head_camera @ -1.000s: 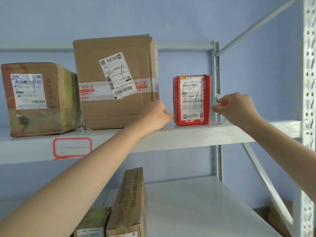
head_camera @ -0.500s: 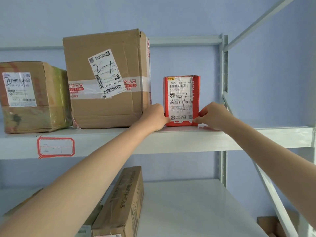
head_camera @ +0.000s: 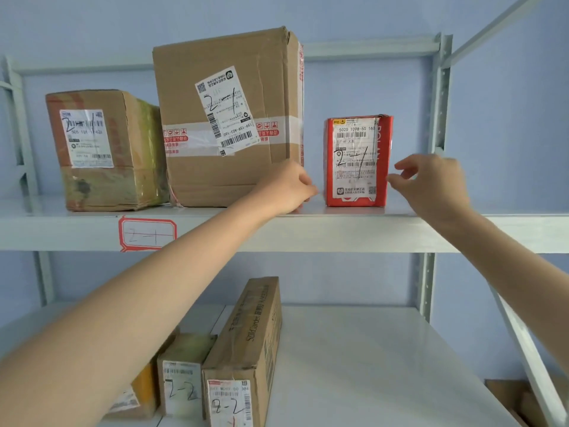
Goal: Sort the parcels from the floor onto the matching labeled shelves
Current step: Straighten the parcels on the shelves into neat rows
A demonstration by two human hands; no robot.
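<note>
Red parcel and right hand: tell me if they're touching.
Apart. The head view shows blue wall between the right hand's fingertips and the red parcel's right edge; the parcel stands alone on the shelf.

small parcel (head_camera: 357,161) red w/ white label, black "2-1" scrawl. big box (head_camera: 228,118) plain brown cardboard, white tape band w/ red print. left box (head_camera: 104,152) brown, greenish-yellow tape on side. shelf (head_camera: 338,232) pale grey-white, its tag (head_camera: 147,234) white w/ red border. wall (head_camera: 508,118) light blue.

red parcel (head_camera: 357,161) label reads "2-1", "5020 t098-50 160"; shelf tag (head_camera: 147,234) "2-1"; long carton (head_camera: 246,349) "2-2", "silkgarden".
</note>
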